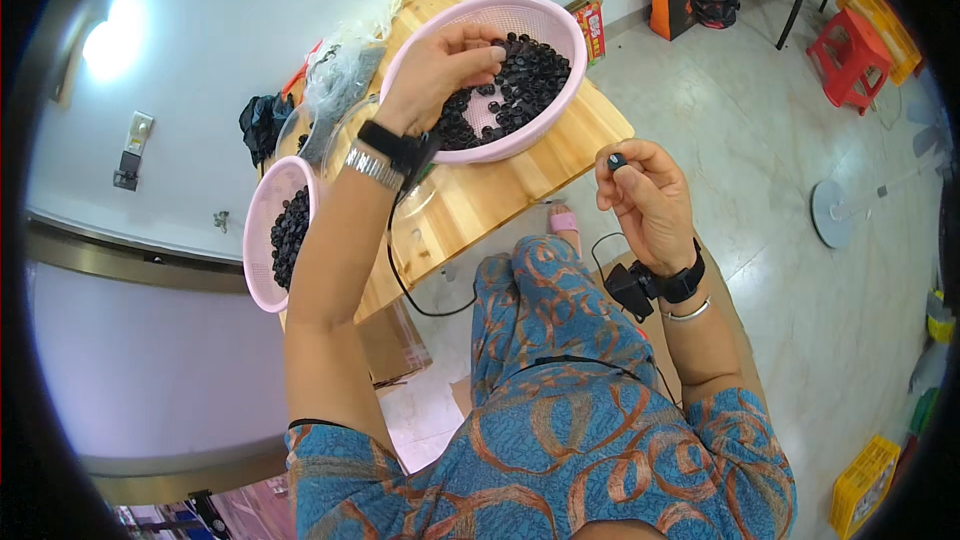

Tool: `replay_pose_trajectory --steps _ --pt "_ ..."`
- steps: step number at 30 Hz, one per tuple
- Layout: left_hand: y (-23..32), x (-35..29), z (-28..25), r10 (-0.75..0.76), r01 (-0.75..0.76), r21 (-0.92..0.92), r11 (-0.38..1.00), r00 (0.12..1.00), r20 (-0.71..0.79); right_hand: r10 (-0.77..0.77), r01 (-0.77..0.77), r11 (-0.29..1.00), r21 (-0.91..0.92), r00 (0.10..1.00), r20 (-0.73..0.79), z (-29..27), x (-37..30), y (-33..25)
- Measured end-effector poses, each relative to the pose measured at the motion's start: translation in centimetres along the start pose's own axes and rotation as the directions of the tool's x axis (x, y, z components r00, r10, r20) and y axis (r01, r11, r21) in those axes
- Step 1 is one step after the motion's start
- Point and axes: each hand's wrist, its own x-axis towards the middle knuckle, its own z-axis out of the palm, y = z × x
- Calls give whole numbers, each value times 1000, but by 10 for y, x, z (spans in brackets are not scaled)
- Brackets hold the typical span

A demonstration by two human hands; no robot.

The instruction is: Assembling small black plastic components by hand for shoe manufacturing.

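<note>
My left hand [442, 72] hovers at the large pink basket [574, 32], which holds a heap of small round black caps [540, 77]. Its thumb and fingertips are bent close together over the caps, and I cannot make out anything between them. To the right, away from the table, my right hand [650, 202] pinches one small black cap [617, 161] between thumb and fingers. A pale spot shows on that cap's face. A smaller pink basket [262, 275] with many black pieces [290, 238] stands at the table's left end, beside my left forearm.
The baskets stand on a wooden table [600, 130]. Clear plastic bags [340, 75] and a black bag [264, 125] lie along its wall side. A red box [592, 30] is behind the large basket. A red stool [853, 58] and a fan [832, 213] stand on the floor at right.
</note>
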Motion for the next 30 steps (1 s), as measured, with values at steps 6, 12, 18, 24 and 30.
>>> replay_pose_trajectory --steps 6,12,18,24,30 --pt "-4 -83 24 6 32 -455 890 997 83 -32 35 992 -118 999 22 23 1 9" --pt "-13 -145 50 57 -25 -606 795 998 33 -53 83 938 -336 994 98 60 -6 28" --pt "-23 -170 56 109 -154 -634 757 988 -110 -65 118 916 -385 987 148 79 -13 45" --pt "-29 -189 48 47 -197 -713 672 973 -225 -12 65 876 -478 993 114 86 -19 49" --pt "-48 -201 40 103 -213 -797 566 977 -187 -144 311 653 -691 946 290 97 -19 50"
